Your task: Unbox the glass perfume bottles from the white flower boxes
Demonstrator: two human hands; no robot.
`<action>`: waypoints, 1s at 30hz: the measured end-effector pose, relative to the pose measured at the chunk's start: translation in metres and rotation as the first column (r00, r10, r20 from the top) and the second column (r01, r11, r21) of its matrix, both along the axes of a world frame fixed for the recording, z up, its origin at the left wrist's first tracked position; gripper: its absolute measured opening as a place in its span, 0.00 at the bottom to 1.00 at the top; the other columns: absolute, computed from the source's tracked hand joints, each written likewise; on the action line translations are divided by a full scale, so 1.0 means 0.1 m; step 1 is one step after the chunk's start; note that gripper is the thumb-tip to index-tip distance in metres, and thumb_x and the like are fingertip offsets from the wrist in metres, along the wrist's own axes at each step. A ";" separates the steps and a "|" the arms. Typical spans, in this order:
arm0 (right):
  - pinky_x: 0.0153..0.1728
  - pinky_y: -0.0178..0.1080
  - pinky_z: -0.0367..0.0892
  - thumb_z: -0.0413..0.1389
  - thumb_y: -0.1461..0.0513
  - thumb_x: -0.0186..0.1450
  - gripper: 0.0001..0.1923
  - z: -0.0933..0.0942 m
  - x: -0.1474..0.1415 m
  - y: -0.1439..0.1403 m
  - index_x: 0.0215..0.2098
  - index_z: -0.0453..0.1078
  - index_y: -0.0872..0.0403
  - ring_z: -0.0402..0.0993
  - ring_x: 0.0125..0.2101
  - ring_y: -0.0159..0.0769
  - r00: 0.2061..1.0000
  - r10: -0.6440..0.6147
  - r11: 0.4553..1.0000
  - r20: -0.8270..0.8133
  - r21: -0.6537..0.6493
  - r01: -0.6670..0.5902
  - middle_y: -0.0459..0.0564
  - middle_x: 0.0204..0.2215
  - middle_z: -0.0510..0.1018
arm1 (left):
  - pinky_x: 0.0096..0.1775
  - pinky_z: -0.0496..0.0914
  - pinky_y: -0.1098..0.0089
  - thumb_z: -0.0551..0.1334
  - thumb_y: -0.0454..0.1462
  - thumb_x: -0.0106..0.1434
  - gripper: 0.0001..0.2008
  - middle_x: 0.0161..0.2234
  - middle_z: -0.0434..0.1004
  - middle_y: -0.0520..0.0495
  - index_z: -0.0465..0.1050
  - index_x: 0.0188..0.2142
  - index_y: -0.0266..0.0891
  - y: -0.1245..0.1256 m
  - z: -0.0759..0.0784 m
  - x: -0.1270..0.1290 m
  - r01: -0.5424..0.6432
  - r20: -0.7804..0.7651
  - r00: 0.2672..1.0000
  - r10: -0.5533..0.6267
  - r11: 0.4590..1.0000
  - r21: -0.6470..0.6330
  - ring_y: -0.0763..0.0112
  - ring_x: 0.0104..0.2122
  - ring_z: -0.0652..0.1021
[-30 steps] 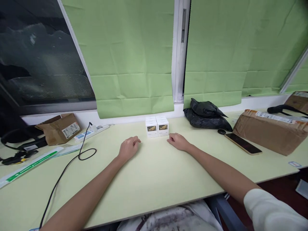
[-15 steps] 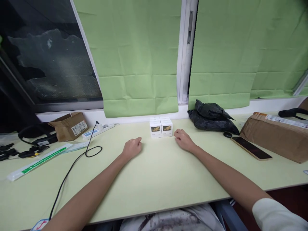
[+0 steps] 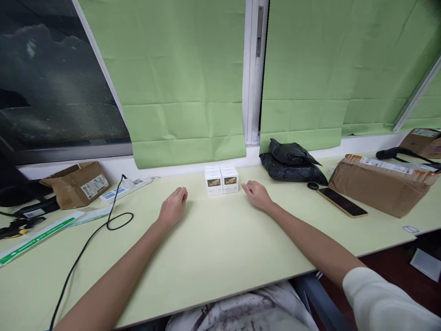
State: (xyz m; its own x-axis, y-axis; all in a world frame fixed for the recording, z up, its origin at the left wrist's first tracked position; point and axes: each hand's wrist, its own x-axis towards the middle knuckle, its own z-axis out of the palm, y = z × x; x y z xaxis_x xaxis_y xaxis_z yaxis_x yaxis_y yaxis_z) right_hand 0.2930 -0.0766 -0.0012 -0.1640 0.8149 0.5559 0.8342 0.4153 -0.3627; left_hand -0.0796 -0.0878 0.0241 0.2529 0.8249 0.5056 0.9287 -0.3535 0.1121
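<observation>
Several small white boxes (image 3: 221,179) with a picture on the front stand side by side near the back of the pale green desk (image 3: 213,248), below the window. My left hand (image 3: 172,207) rests on the desk a short way left of the boxes, fingers loosely curled and holding nothing. To the right of the boxes lies my right hand (image 3: 255,195), palm down, empty, its fingertips a little apart from the nearest box.
A black bag (image 3: 291,162), a small black round object (image 3: 313,185), a phone (image 3: 341,202) and a brown parcel (image 3: 382,183) lie to the right. On the left are a black cable (image 3: 93,234), a white power strip (image 3: 124,189) and an open brown box (image 3: 77,184).
My left hand has drifted left, away from the boxes. The right hand stays beside them. The camera view has shifted.
</observation>
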 end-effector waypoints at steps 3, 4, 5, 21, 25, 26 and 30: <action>0.40 0.39 0.63 0.45 0.60 0.75 0.23 -0.02 0.00 0.03 0.22 0.64 0.51 0.73 0.37 0.40 1.000 -0.031 0.999 -0.002 -0.016 0.031 0.51 0.31 0.77 | 0.30 0.53 0.67 0.49 0.25 0.63 0.12 0.32 0.71 0.50 0.61 0.34 0.44 0.00 0.01 -0.01 0.000 -0.019 1.000 -0.001 0.998 -0.061 0.66 0.28 0.66; 0.40 0.39 0.63 0.46 0.61 0.74 0.23 -0.03 0.01 0.04 0.20 0.62 0.51 0.73 0.37 0.39 0.999 -0.035 0.999 -0.004 -0.020 0.034 0.51 0.32 0.78 | 0.30 0.52 0.67 0.50 0.24 0.62 0.12 0.32 0.71 0.50 0.60 0.34 0.44 0.00 0.01 -0.01 0.000 -0.022 1.000 -0.001 0.997 -0.076 0.66 0.27 0.66; 0.39 0.39 0.63 0.47 0.62 0.73 0.22 -0.04 0.01 0.05 0.19 0.62 0.51 0.73 0.36 0.39 0.999 -0.040 0.999 -0.006 -0.023 0.040 0.51 0.32 0.78 | 0.30 0.52 0.67 0.50 0.24 0.62 0.12 0.31 0.71 0.50 0.60 0.34 0.44 0.00 0.01 -0.01 0.000 -0.024 1.000 -0.002 0.996 -0.086 0.66 0.27 0.66; 0.35 0.38 0.59 0.40 0.53 0.78 0.21 -0.04 0.05 0.04 0.42 0.73 0.48 0.74 0.34 0.40 0.990 -0.134 0.990 -0.041 -0.057 0.131 0.48 0.34 0.78 | 0.29 0.55 0.68 0.54 0.46 0.72 0.11 0.28 0.75 0.52 0.63 0.34 0.45 -0.05 0.04 0.07 -0.023 0.076 0.997 0.031 0.994 -0.108 0.65 0.25 0.72; 0.33 0.38 0.57 0.41 0.59 0.77 0.18 -0.04 0.06 0.05 0.54 0.71 0.48 0.72 0.27 0.41 0.985 -0.167 0.981 -0.038 -0.109 0.162 0.45 0.23 0.76 | 0.29 0.57 0.68 0.52 0.52 0.73 0.20 0.27 0.75 0.51 0.63 0.29 0.43 -0.08 0.06 0.10 -0.015 0.077 0.997 0.023 0.995 -0.097 0.66 0.26 0.71; 0.33 0.37 0.57 0.41 0.61 0.76 0.18 -0.04 0.06 0.05 0.55 0.70 0.49 0.72 0.27 0.40 0.985 -0.172 0.979 -0.031 -0.113 0.167 0.44 0.23 0.76 | 0.29 0.57 0.68 0.51 0.53 0.73 0.22 0.25 0.74 0.51 0.62 0.28 0.43 -0.08 0.06 0.11 -0.017 0.074 0.997 0.024 0.995 -0.095 0.66 0.25 0.70; 0.33 0.36 0.55 0.47 0.63 0.71 0.15 -0.01 0.04 0.03 0.41 0.77 0.51 0.72 0.30 0.38 0.979 -0.205 0.971 0.011 -0.120 0.205 0.47 0.27 0.80 | 0.29 0.54 0.67 0.46 0.53 0.74 0.27 0.21 0.70 0.50 0.59 0.23 0.42 -0.09 0.08 0.11 -0.026 0.078 0.996 0.034 0.995 -0.100 0.67 0.22 0.66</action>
State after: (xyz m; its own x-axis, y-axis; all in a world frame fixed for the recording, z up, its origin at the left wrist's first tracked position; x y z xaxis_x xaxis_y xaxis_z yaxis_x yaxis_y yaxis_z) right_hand 0.2969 -0.0740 -0.0027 0.0139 0.8918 0.4521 0.8964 0.1892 -0.4009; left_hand -0.0691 -0.0968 0.0322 0.1896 0.8782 0.4391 0.9255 -0.3092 0.2188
